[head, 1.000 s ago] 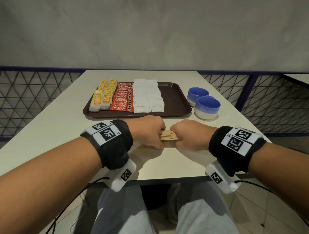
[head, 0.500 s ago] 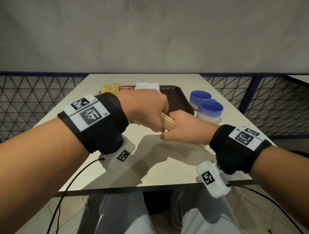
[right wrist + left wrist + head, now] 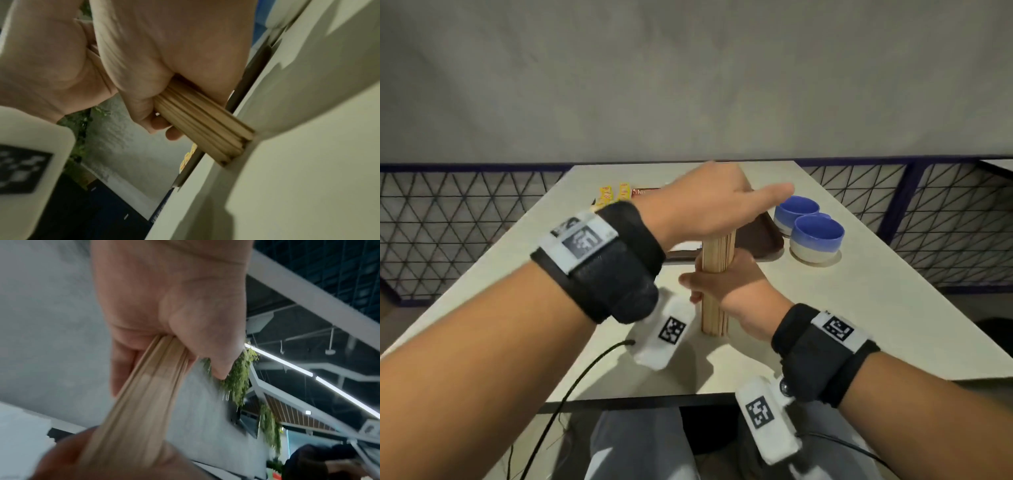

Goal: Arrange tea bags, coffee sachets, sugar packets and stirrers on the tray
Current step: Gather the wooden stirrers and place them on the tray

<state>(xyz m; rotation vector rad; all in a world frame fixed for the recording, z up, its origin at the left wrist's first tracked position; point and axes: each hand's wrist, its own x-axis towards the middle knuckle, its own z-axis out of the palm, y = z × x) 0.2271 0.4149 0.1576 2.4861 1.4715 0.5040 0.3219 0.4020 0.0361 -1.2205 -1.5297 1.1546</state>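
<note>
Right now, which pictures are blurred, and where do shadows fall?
Head view: left hand and its wrist strap smeared, stirrers sharp, hand shadows on the table. Left wrist view: stirrers and background streaked by motion. Right wrist view: dim, with hard shadows on the table beside the right hand.

A: Where are the stirrers [image 3: 716, 284]?
B: A pale wooden bundle, upright, lower ends on the worktop [image 3: 893, 308].
A: And the tray [image 3: 760, 236]?
B: Dark brown, just behind; yellow tea bags [image 3: 613, 193] show at its far left.
</note>
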